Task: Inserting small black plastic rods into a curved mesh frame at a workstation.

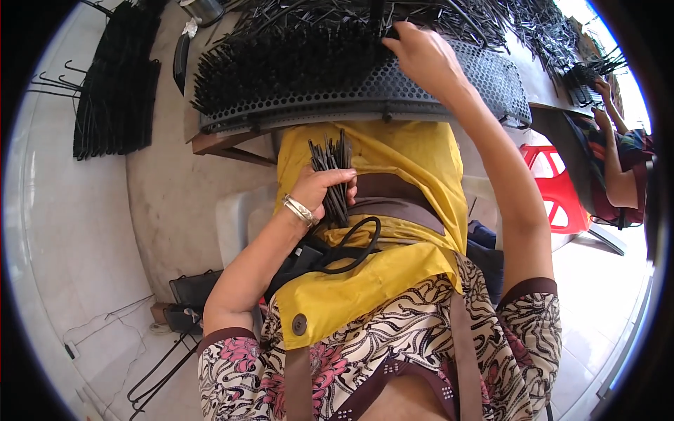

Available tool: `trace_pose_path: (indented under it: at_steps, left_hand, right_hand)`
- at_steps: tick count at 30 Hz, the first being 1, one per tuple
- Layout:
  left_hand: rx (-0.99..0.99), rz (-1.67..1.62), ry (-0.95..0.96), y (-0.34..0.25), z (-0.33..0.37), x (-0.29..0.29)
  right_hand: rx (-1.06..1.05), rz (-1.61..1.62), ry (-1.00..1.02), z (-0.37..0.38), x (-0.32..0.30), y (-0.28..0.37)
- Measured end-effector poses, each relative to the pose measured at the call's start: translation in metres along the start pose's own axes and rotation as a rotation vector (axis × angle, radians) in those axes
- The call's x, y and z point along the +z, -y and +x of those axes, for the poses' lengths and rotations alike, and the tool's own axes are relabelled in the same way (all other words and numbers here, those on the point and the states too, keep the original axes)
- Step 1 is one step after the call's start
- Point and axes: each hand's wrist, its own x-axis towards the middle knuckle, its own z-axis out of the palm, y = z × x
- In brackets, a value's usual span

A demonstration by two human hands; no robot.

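My left hand (pixel 324 188) is closed round a bundle of thin black sticks (pixel 338 151), held above my lap in front of the yellow apron (pixel 421 151). A black perforated board (pixel 484 77) lies on the table, its left and middle holes packed with upright black sticks (pixel 281 67). Over that board, my right hand (pixel 421 52) is closed, thumb and fingertips at the right end of the packed sticks. What sits between those fingertips is too small and dark to make out. Bare holes show beneath and to the right of this hand.
Many loose black sticks (pixel 484 21) lie heaped behind the board. Dark bristly panels (pixel 116 91) and hooked rods hang on the left wall. A metal cup (pixel 202 10) stands at the far left. At right are a red plastic chair (pixel 562 189) and another person's arms (pixel 614 154).
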Motion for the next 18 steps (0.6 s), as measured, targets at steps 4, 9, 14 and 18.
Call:
trace_pose_path:
  at_steps: [4,9,14,18]
  left_hand:
    - [-0.036,0.023,0.056,-0.002,0.000,-0.004]
    - [0.062,0.051,0.192,-0.006,-0.001,0.008]
    - [0.103,0.046,0.223,-0.005,-0.001,0.009]
    - [0.044,0.030,0.067,-0.001,-0.002,0.010]
  right_hand:
    - [0.024,0.515,0.195,-0.064,0.005,0.010]
    - [0.242,1.014,0.325,-0.118,0.037,0.038]
    - [0.552,1.326,0.353,-0.131,0.045,0.046]
    - [0.524,1.116,0.210,-0.143,0.053,0.043]
